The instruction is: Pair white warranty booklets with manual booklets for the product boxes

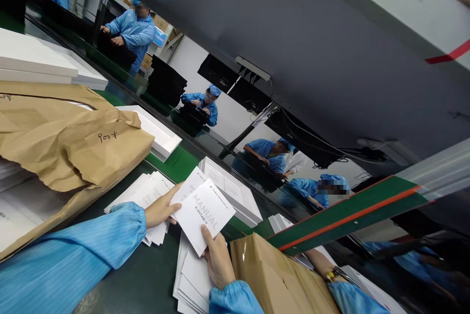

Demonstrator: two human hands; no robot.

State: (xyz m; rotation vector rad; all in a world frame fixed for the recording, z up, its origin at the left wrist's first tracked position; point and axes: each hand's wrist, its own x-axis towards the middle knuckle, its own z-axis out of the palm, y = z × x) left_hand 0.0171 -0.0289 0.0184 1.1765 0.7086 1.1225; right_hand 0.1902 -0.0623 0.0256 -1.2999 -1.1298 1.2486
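Note:
My left hand [160, 210] pinches the left edge of a white booklet printed "MANUAL" [207, 213], with a second white leaflet [188, 188] just behind it. My right hand [217, 259] grips the booklet's lower corner, thumb on top. Both hands hold it a little above a dark green bench [147, 275]. Under my right hand lies a stack of white manuals [191, 280]. Another spread pile of white leaflets [147, 189] lies beneath my left hand.
Crumpled brown wrapping paper [73, 143] covers a stack at left, and more brown paper [279, 280] lies at lower right. White flat boxes [36, 59] and an open white tray [161, 135] sit behind. Another person's wrist with a band [325, 267] is at right. Workers in blue [134, 30] line the belt.

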